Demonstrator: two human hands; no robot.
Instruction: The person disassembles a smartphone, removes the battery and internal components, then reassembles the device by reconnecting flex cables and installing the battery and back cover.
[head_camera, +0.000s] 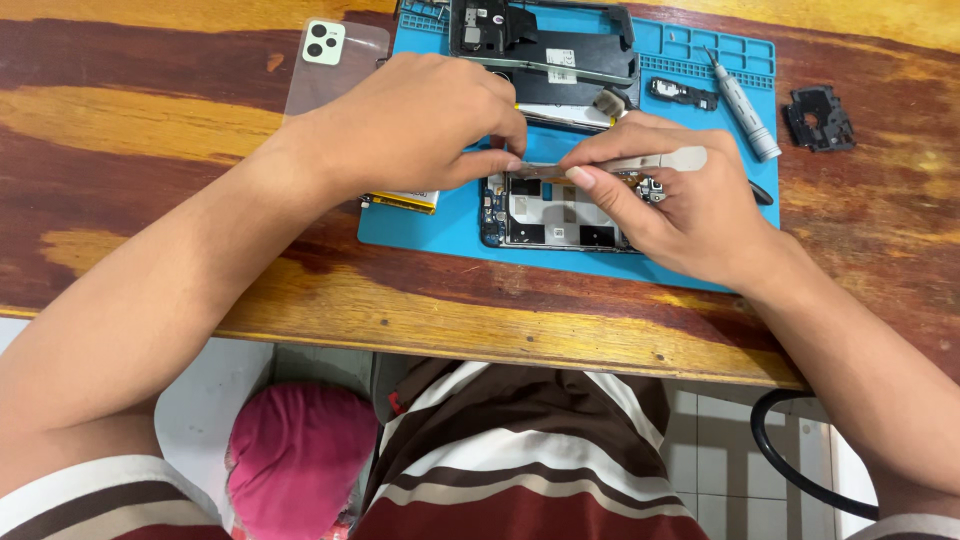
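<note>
The opened phone (560, 212) lay on the blue mat (430, 225). At its 12 o'clock edge, the left hand (420, 125) pinched a thin strip (545, 171) between thumb and forefinger. The right hand (680, 205), at 3 o'clock, was closed around a flat metal pry tool (665, 160). A screwdriver (742, 105) lay at 1 o'clock.

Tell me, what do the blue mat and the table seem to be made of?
The blue mat looks like matte silicone or rubber, with moulded small compartments along its edge. The table looks like varnished wood: grain streaks and a glossy shine.
</note>
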